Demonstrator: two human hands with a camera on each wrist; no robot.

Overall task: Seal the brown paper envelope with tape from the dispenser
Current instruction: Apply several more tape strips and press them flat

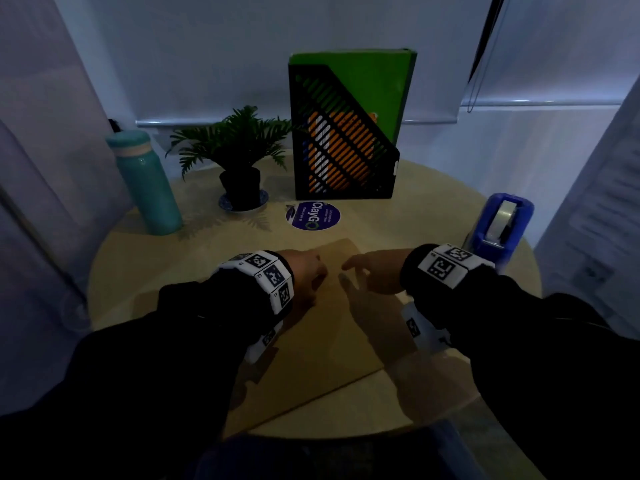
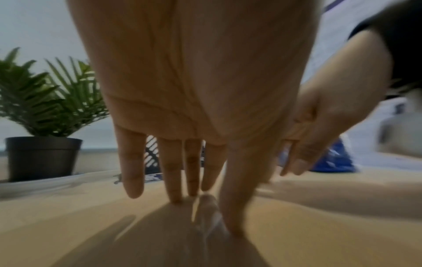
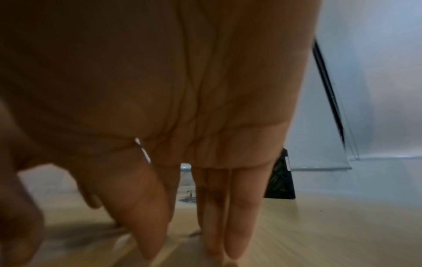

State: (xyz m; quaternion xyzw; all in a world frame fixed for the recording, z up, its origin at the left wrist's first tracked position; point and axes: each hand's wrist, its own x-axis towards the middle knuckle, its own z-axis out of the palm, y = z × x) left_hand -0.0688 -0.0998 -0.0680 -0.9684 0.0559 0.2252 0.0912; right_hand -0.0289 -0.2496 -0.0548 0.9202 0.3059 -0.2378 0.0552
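Head view: The brown paper envelope (image 1: pixel 322 327) lies flat on the round table (image 1: pixel 433 216), near the front edge and under both forearms. The left hand (image 1: pixel 304 275) and the right hand (image 1: pixel 374 271) rest over the envelope's upper part, close together, fingers extended and gripping nothing. The blue tape dispenser (image 1: pixel 502 220) stands on the table just beyond the right wrist. Behind the envelope stand a teal bottle (image 1: pixel 145 181), a potted plant (image 1: pixel 239 150), a black file holder (image 1: pixel 343 140) and a round sticker (image 1: pixel 313 215).

Left wrist view: The left hand (image 2: pixel 182 90) points down with straight, slightly spread fingers (image 2: pixel 132 162). The thumb presses a strip of clear tape (image 2: pixel 207 216) onto the envelope (image 2: pixel 91 225). The right hand (image 2: pixel 319 126) hangs alongside with relaxed fingers. The dispenser (image 2: pixel 331 162) is partly hidden behind it.

Right wrist view: The right hand (image 3: pixel 171 99) has straight fingers (image 3: pixel 242 216) reaching down to the envelope (image 3: pixel 91 249). Contact at the fingertips is too blurred to confirm.
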